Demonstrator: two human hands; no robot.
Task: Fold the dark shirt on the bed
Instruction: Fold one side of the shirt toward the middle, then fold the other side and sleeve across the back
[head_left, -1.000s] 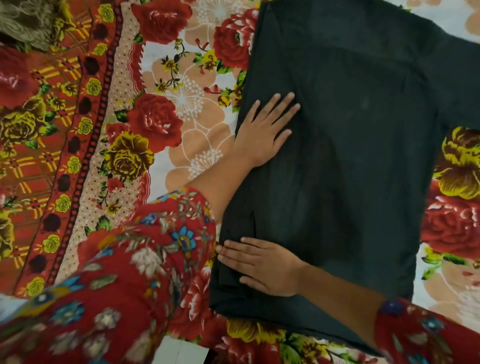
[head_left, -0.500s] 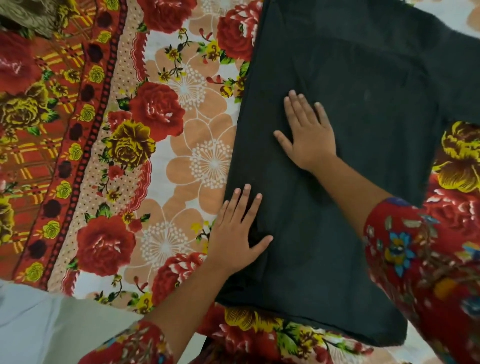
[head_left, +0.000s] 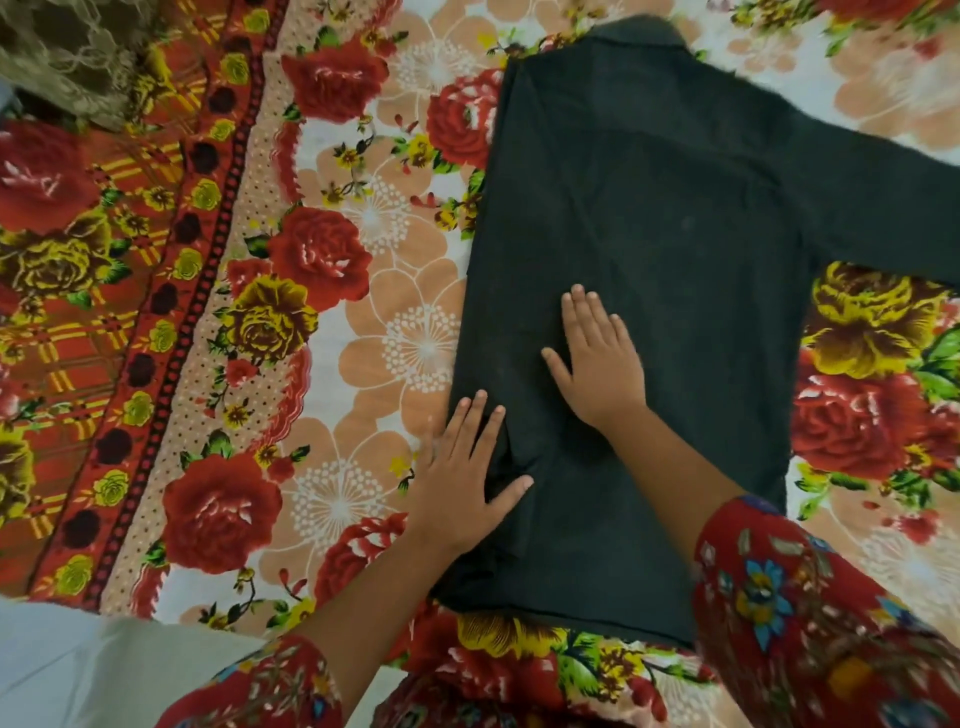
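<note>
The dark shirt (head_left: 670, 249) lies flat on the flowered bedsheet (head_left: 363, 332), collar at the top and hem toward me. Its left side is folded in, giving a straight left edge. One sleeve stretches out to the right edge of the view. My left hand (head_left: 462, 478) lies flat with spread fingers on the shirt's lower left edge, partly over the sheet. My right hand (head_left: 597, 364) presses flat on the middle of the shirt, a little above the left hand. Neither hand holds cloth.
The bedsheet has a red and yellow border band (head_left: 78, 291) along the left. A lace-patterned brown cloth (head_left: 67, 57) sits at the top left corner. Pale floor (head_left: 78, 670) shows at the bottom left beyond the bed's edge. My red flowered sleeves cover the bottom of the view.
A second ago my left hand was higher on the shirt and my right hand lower, arms crossed. They have swapped: left now low on the edge, right at the middle. The view has pulled back.
</note>
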